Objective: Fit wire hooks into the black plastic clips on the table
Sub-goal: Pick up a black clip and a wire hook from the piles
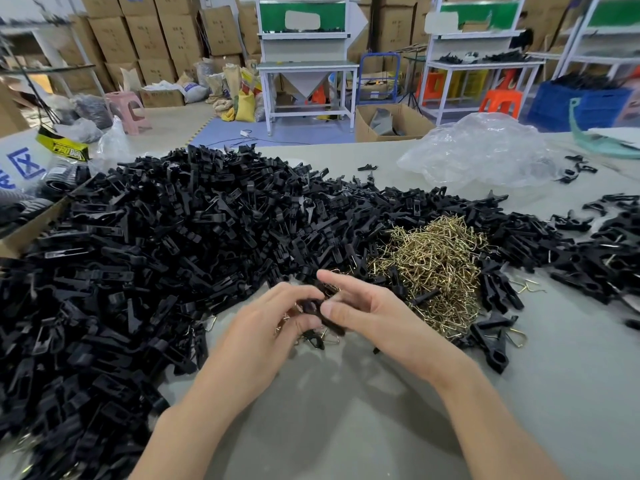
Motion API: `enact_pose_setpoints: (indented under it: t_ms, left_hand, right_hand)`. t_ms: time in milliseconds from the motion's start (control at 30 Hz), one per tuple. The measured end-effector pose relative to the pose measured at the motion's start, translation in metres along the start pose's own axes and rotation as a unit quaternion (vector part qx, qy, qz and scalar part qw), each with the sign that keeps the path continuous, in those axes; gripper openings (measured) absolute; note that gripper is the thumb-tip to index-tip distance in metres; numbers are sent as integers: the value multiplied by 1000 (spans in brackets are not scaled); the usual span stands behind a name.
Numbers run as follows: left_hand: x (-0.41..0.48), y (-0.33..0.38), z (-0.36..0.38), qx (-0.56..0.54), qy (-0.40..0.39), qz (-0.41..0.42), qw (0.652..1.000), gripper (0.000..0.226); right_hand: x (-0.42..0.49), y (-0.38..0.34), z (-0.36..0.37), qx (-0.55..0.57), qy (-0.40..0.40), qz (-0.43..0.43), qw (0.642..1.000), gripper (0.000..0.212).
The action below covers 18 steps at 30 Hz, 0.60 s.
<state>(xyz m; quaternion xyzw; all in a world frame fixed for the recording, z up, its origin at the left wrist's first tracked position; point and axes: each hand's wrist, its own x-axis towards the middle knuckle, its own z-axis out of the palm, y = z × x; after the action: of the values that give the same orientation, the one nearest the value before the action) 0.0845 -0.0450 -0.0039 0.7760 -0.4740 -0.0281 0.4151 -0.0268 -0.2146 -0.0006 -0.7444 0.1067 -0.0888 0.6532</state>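
Nearest the body, a bare stretch of the grey surface [346,410] lies between the two forearms and runs off the bottom edge of the view; this is the widest open room in reach.

Just beyond it the left hand [273,317] and right hand [367,306] meet over one black plastic clip [313,308], raised slightly above the surface. The left grip is curled round the clip. The right grip is clamped on it between thumb and the lower fingers, with the index finger [343,280] held out straight. Whether a hook is already in this clip cannot be told.

To the left, a heap of black clips [156,254] crowds right up to the left forearm and spreads back across most of the surface, leaving no free strip on that side. To the right of the hands sits a pile of brass-coloured wire hooks [436,268], touching the heap at its far side. A few clips with hooks fitted [491,344] lie along its near edge, and bare surface opens to the right of them.

Farther back a crumpled clear plastic bag [485,154] rests near the far edge. A flattened cardboard flap [20,237] pokes in at the left edge.

Past the surface, on the floor, stand an open carton [391,123], a white workbench [308,67], a pink stool [128,109] and stacked cartons [149,36].
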Motion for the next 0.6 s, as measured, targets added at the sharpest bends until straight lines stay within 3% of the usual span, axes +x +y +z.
enact_pose_setpoints:
  t_ms: [100,233,333,400,500,600]
  left_hand:
    - [2,-5,1,2,59,-61,996,35]
    - [3,-12,-3,14,117,-115,986,30]
    - [3,-13,-3,30,127,-127,983,28]
    - [3,-12,-3,37,128,-127,983,26]
    - [2,-11,-4,36,129,-123,983,25]
    - [2,-8,-5,40,125,-119,984,22]
  right_hand:
    - [1,0,5,3,84,-20,996,35]
    - [-3,5,3,-214,183,-93,955,22]
    - [-5,7,5,-427,99,-79,895,22]
    - [-4,9,4,-505,48,-45,861,31]
    - [-4,7,-1,-504,17,-21,863,42]
    - [-3,7,-2,-507,19,-25,862,38]
